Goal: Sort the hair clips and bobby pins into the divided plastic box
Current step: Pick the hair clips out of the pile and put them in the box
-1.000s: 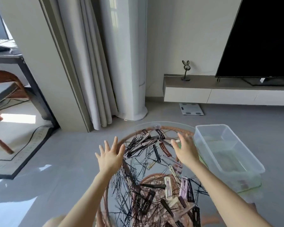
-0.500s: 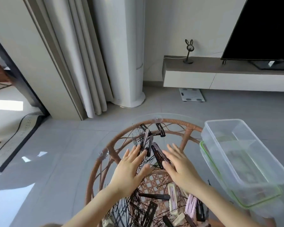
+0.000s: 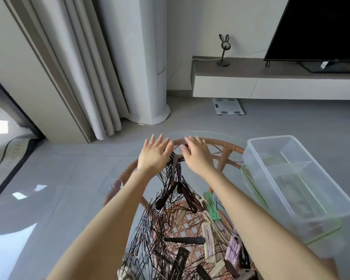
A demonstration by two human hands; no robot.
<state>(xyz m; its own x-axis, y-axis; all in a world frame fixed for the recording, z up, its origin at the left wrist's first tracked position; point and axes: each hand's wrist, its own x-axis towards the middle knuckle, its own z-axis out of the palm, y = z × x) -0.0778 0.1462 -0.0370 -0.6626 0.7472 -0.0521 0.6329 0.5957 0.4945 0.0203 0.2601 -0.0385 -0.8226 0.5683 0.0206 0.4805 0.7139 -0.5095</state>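
Plastic box (image 3: 271, 138), one; left hand (image 3: 153, 156) and right hand (image 3: 197, 156), each grip splayed flat, empty, over heaped bobby pins (image 3: 148, 229)

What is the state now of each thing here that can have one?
left hand: open, fingers straight.
right hand: open, holding nothing.
divided plastic box: uncovered, upright.
hair clips: unsorted, mixed with bobby pins on the glass table.
television: screen dark.
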